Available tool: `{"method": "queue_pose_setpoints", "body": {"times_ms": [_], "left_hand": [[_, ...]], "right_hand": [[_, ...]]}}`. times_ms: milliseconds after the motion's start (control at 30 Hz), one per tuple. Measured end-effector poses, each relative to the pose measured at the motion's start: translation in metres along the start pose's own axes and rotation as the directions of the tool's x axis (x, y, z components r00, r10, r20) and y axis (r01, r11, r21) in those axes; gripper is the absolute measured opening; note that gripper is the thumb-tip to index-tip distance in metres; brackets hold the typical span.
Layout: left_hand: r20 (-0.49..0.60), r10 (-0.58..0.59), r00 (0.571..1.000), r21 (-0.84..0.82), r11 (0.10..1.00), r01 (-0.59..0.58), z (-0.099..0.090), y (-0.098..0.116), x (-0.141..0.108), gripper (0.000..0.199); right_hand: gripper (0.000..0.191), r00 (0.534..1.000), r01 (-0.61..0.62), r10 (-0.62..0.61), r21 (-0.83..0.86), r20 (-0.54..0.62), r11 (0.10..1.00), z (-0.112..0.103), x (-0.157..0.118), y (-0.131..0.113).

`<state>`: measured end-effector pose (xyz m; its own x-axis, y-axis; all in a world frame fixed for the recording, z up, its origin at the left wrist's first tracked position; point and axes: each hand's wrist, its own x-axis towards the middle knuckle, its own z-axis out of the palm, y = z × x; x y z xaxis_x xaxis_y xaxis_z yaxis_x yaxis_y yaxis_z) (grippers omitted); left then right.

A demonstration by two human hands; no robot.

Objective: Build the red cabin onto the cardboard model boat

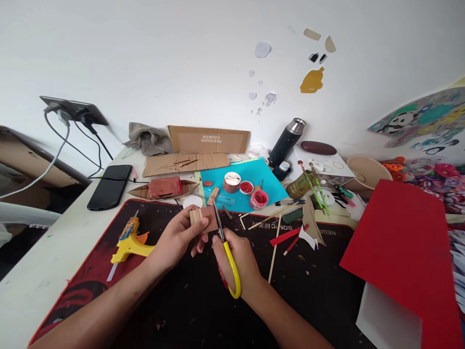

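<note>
Over the dark mat, my left hand (181, 237) pinches a small brown cardboard piece (209, 216) between thumb and fingers. My right hand (238, 254) is closed round yellow-handled scissors (232, 271). Their metal blades point up and away, at the right edge of the cardboard piece. Whether the blades touch or cut it cannot be made out exactly. Just beyond the hands is a blue sheet (247, 167) with a red paint jar (259, 199) and a lid with red paint (246, 187). A red-painted cardboard boat shape (165, 187) lies behind my left hand.
A yellow glue gun (132, 245) lies left on the mat, near a black phone (110, 187). A dark flask (286, 141) leans by the wall. Red strips (285, 236), thin sticks (275, 249) and a large red sheet (399, 242) are on the right.
</note>
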<state>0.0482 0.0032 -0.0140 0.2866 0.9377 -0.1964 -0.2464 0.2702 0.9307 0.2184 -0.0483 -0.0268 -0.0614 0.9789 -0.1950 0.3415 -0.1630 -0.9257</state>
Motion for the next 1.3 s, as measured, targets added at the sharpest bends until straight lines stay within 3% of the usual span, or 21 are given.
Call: {"method": "queue_pose_setpoints", "body": {"times_ms": [133,200,333,433,600,833,1167,1300], "left_hand": [[-0.095,0.037,0.995,-0.019,0.999,-0.039,-0.007,0.014,0.001,0.052],[-0.111,0.042,0.993,-0.015,0.999,-0.044,-0.01,0.021,0.0,0.052],[-0.105,0.003,0.994,-0.017,1.0,-0.005,-0.008,0.024,0.002,0.054],[-0.116,-0.004,0.993,-0.033,0.999,0.0,-0.005,0.02,0.004,0.054],[-0.15,-0.008,0.989,-0.047,0.999,0.001,-0.003,0.01,0.004,0.054],[-0.168,-0.009,0.986,-0.069,0.998,-0.003,-0.007,0.009,0.003,0.056],[-0.16,-0.013,0.987,-0.094,0.996,-0.002,-0.01,0.014,0.003,0.054],[-0.145,0.003,0.989,-0.083,0.996,-0.015,-0.011,0.013,0.001,0.052]], "right_hand": [[0.038,0.992,-0.125,0.123,0.264,0.027,0.956,-0.013,-0.001,0.006],[0.038,0.989,-0.141,0.149,0.255,-0.014,0.957,-0.026,0.001,0.007],[0.026,0.988,-0.089,0.074,-0.106,-0.138,0.99,-0.056,0.011,0.002],[0.013,0.989,-0.007,-0.057,-0.428,-0.136,0.904,-0.067,0.023,-0.003],[0.015,0.995,-0.047,-0.033,-0.731,-0.094,0.68,-0.063,0.045,-0.004],[0.02,0.998,-0.065,0.04,-0.866,-0.052,0.496,-0.05,0.063,-0.015],[0.024,0.994,-0.069,0.102,-0.892,-0.026,0.447,-0.044,0.071,-0.024],[0.025,0.996,-0.08,0.076,-0.877,-0.05,0.473,-0.043,0.072,-0.018]]}}
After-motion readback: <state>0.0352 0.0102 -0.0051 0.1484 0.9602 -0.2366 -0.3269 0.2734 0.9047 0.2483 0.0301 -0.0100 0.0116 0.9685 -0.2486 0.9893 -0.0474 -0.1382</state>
